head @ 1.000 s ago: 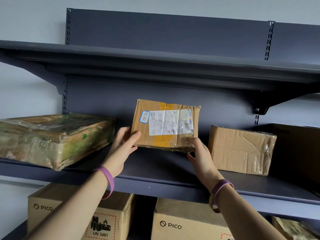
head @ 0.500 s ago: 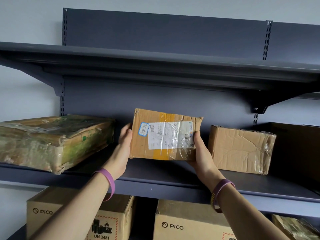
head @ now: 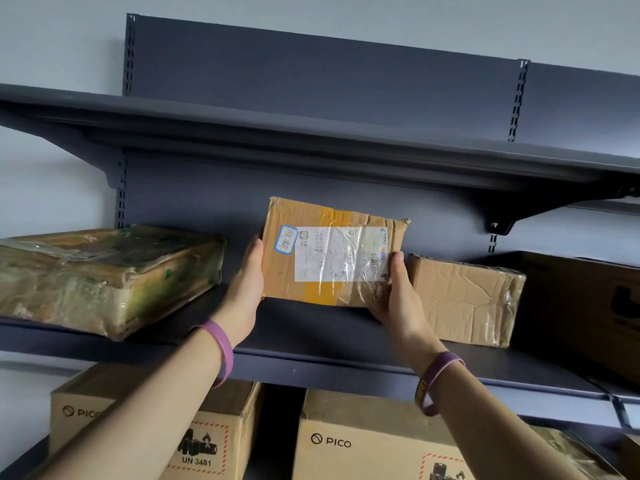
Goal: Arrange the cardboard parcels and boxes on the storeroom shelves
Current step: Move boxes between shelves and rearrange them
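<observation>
Grey shelf [head: 311,341] — parcel [head: 332,252] held between wrapped box [head: 104,275] (left) and crumpled box [head: 464,299].

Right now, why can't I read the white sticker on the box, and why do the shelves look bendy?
Head view: shiny tape on the parcel throws glare across its label, and the small print is blurred; head view again, the wide-angle lens bows the upper shelf, so straight edges curve; beneath it the back panel lies in shadow.

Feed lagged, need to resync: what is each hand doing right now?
Left hand: holds the left edge of the brown taped cardboard parcel with the white label.
Right hand: grips that parcel's lower right corner.
</observation>
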Motion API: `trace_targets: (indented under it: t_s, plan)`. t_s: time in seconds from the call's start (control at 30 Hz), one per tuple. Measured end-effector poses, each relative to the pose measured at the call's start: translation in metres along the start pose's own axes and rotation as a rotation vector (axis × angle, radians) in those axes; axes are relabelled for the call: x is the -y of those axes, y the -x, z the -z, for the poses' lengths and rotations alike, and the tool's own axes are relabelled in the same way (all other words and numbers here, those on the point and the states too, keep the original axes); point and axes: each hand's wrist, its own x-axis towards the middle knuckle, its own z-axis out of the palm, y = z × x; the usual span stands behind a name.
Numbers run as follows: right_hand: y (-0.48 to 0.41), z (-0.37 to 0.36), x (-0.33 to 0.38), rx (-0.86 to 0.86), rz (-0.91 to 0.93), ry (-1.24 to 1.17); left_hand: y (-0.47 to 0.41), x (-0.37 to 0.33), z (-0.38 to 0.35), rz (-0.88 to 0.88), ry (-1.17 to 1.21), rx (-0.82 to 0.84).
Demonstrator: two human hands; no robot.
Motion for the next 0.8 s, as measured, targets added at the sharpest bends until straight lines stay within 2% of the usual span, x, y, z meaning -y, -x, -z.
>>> trace_targets:
  t_s: [0.23,0.47,0.8]
  plan:
    - [0.036,0.030,0.045,-0.046,0.077,0.049,0.046,-0.026,-0.040,0.011,0.053,-0.056]
    - [0.098,0.106,0.089,-0.124,0.101,0.029,0.119,-0.045,-0.108,0.040,0.028,-0.004]
    - [0.221,0.250,0.182,-0.321,0.173,0.071,0.242,-0.075,-0.254,0.038,0.040,0.216]
